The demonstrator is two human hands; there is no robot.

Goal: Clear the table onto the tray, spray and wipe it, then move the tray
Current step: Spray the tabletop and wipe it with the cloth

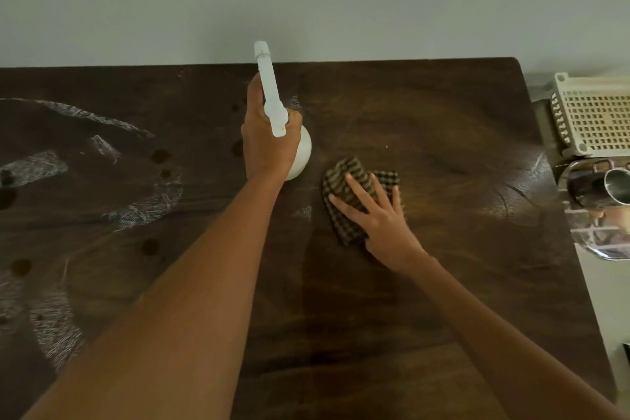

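Observation:
My left hand grips a white spray bottle held over the middle of the dark wooden table, its nozzle pointing away from me toward the wall. My right hand lies flat, fingers spread, on a crumpled brown-and-black checked cloth pressed to the tabletop just right of the bottle. A shiny metal tray sits off the table's right edge, holding a steel cup and other items.
White smears and dark round spots mark the table's left half. A cream plastic slotted basket stands beyond the right edge, behind the tray. A pale wall runs along the table's far edge.

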